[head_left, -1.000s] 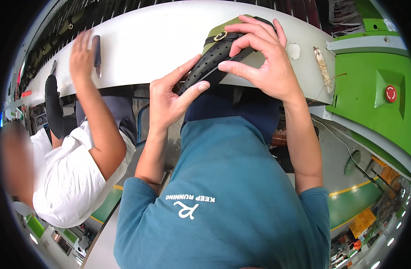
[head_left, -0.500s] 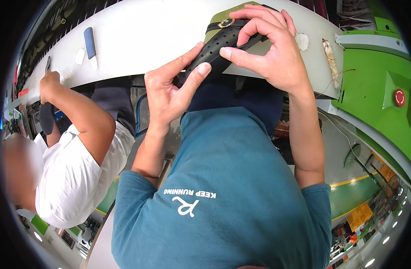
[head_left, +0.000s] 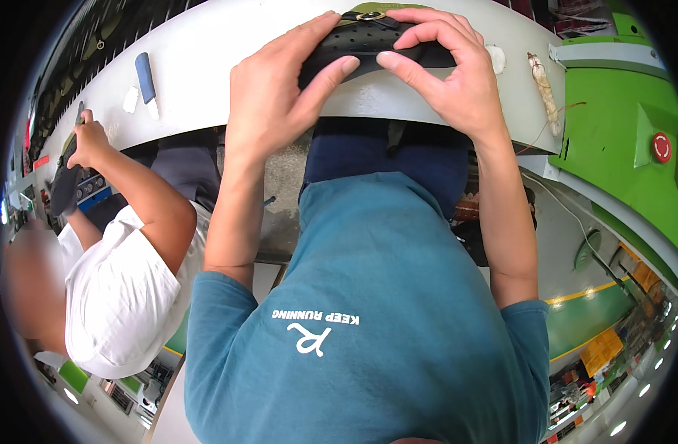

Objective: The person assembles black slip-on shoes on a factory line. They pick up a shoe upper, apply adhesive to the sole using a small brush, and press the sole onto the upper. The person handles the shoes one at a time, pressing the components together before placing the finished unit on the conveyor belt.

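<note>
A black perforated shoe (head_left: 350, 43) with a buckled strap sits over an olive-green shoe last (head_left: 395, 9), held sideways above the table's near part. My left hand (head_left: 283, 89) closes round its left end, thumb on the near lower edge and fingers over the top. At the other end my right hand (head_left: 457, 81) grips it, fingertips by the strap's round gold buckle (head_left: 371, 16) and thumb against the near edge. The two thumb tips lie close together along that lower edge. My palms hide both ends of the shoe.
On the white table (head_left: 198, 59) lie a blue-handled knife (head_left: 145, 78) and white scraps (head_left: 131, 99). A wrapped stick (head_left: 544, 92) rests at the right, by a green machine (head_left: 620, 111) with a red button (head_left: 661, 148). A co-worker (head_left: 132, 288) at the left holds a dark shoe.
The shoe has turned from a slant to nearly level and shifted away from me. My left hand has moved up round its end; my right thumb has slid to the near edge.
</note>
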`<state>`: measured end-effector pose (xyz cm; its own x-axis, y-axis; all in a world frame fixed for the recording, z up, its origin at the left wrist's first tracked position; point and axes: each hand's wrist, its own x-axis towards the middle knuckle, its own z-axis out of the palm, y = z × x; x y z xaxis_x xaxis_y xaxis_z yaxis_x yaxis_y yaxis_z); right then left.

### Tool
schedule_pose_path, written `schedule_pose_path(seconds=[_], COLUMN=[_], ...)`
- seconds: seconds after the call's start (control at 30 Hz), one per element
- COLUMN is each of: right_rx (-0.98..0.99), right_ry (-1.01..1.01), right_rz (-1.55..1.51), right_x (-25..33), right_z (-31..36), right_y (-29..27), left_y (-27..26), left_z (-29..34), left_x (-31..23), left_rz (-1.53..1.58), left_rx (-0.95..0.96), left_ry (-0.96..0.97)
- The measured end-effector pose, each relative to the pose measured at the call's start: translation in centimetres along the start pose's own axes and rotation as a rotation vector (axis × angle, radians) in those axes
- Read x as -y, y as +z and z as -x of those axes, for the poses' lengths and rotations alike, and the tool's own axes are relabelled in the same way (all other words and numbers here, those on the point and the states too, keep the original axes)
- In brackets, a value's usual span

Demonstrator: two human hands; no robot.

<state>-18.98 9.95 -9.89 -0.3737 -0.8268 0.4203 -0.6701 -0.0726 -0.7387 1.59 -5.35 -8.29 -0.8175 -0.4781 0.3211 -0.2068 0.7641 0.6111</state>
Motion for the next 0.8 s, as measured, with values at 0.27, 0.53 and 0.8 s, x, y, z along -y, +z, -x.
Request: schedule_pose_path(seconds=[0.27,0.53,0.8], right_rx=[-0.090,-0.187,-0.201], right_ry=[-0.061,-0.221,-0.148], right_rz=[0.078,0.212,0.224], right_x=[0.5,-0.3,0.1], right_z=[-0.4,-0.6,-0.7], right_y=[0.6,1.9,2.0], left_y=[0.6,0.9,1.1], left_z=[0.1,-0.2,-0.4], left_x=[0.7,0.0,-0.2], left_rz=[0.171,0.149,0.140], left_rx=[0.005,-0.049,-0.106], left_ry=[-0.135,-0.139,-0.172])
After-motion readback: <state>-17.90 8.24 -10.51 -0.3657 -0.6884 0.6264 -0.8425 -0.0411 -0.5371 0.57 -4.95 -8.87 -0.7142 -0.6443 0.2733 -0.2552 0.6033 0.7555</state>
